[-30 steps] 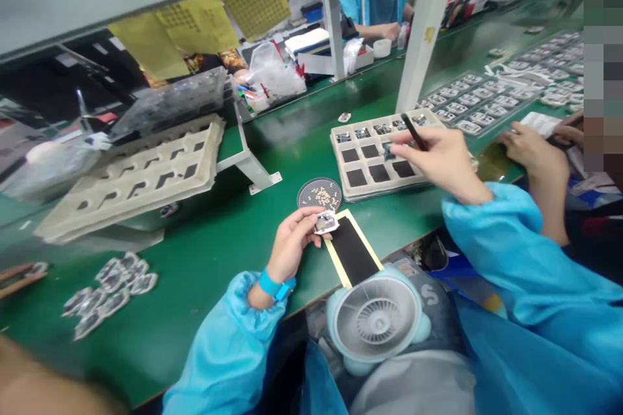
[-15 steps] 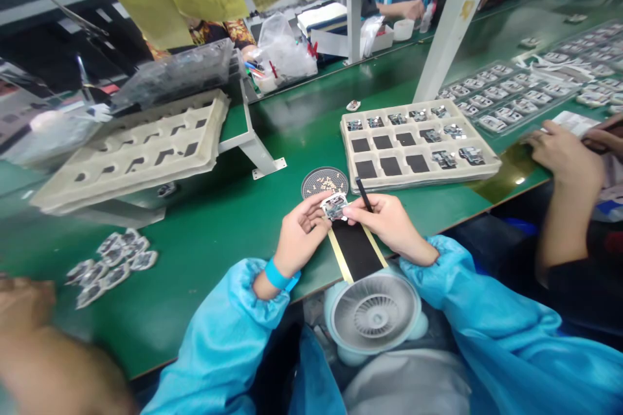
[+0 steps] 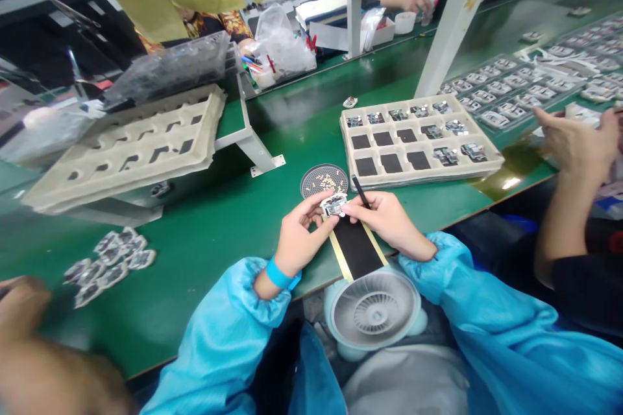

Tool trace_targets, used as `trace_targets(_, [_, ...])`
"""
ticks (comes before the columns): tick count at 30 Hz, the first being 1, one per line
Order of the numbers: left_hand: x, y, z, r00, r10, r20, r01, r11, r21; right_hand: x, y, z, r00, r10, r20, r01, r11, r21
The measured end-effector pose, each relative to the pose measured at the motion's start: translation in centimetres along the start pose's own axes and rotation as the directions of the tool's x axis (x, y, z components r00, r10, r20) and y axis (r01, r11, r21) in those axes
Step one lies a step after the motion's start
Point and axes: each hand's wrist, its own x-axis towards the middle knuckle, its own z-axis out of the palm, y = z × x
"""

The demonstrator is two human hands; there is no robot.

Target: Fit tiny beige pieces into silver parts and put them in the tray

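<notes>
My left hand (image 3: 304, 233) is closed on the edge of a small white-framed electronic assembly (image 3: 333, 205), raised just over the bench. From the other side, my right hand (image 3: 387, 220) touches the assembly with its fingertips and also grips a slim black stick-like tool (image 3: 360, 190), whose exact kind I cannot make out. Below the hands lies a black mat (image 3: 357, 249) edged with yellow tape. A round dark perforated dish (image 3: 311, 175) with many tiny tan pieces stands just behind the assembly.
A cream tray (image 3: 423, 175) holds circuit boards in some pockets. Another cream tray (image 3: 146, 172) rests on a raised stand at left. White-framed assemblies (image 3: 114, 259) are piled at left. Co-workers' hands show at both sides. A small fan (image 3: 374, 311) sits at my lap.
The assembly has tilted slightly between my hands, and both hands keep their hold. The co-worker's hand at right has lifted and opened out. The view has shifted a little.
</notes>
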Motion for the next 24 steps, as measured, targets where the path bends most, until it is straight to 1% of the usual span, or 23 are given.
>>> trace_targets(4, [0.0, -0.4, -0.3, 0.992, 0.12, -0.041, -0.113, 0.982, 0.152, 0.1, -0.3, 0.2, 0.999, 0.04, 0.001, -0.04, 0.999, 0.018])
trace_targets(6, [-0.1, -0.4, -0.4, 0.985, 0.162, -0.057, -0.145, 0.963, 0.228, 0.2, -0.2, 0.3, 0.999, 0.045, 0.01, -0.045, 0.999, 0.028])
trace_targets(7, [-0.1, -0.3, -0.5, 0.984, 0.164, -0.067, -0.144, 0.961, 0.237, 0.3, -0.1, 0.4, 0.999, 0.039, 0.002, -0.039, 0.999, 0.037])
trace_targets(9, [0.0, -0.2, -0.4, 0.991, 0.11, -0.075, -0.097, 0.983, 0.157, 0.4, 0.3, 0.6, 0.999, 0.012, -0.037, -0.009, 0.997, 0.077])
trace_targets(11, [0.0, -0.1, -0.3, 0.999, 0.014, -0.048, -0.015, 1.0, -0.02, 0.5, 0.7, 0.8, 0.998, -0.016, -0.066, 0.025, 0.99, 0.139])
trace_targets(13, [0.1, 0.0, -0.2, 0.998, -0.065, 0.011, 0.066, 0.98, -0.19, 0.6, 1.1, 0.9, 0.998, -0.019, -0.066, 0.031, 0.982, 0.185])
trace_targets(15, [0.2, -0.1, -0.1, 0.992, -0.106, 0.062, 0.119, 0.951, -0.284, 0.7, 1.2, 1.0, 0.998, -0.014, -0.061, 0.026, 0.979, 0.201])
trace_targets(20, [0.3, -0.4, -0.2, 0.986, -0.13, 0.106, 0.159, 0.926, -0.342, 0.7, 1.3, 1.0, 0.999, -0.034, -0.002, 0.034, 0.975, 0.219])
trace_targets(24, [0.4, -0.4, -0.3, 0.983, -0.129, 0.132, 0.167, 0.928, -0.334, 0.5, 1.6, 1.0, 0.999, -0.011, -0.041, 0.02, 0.974, 0.227])
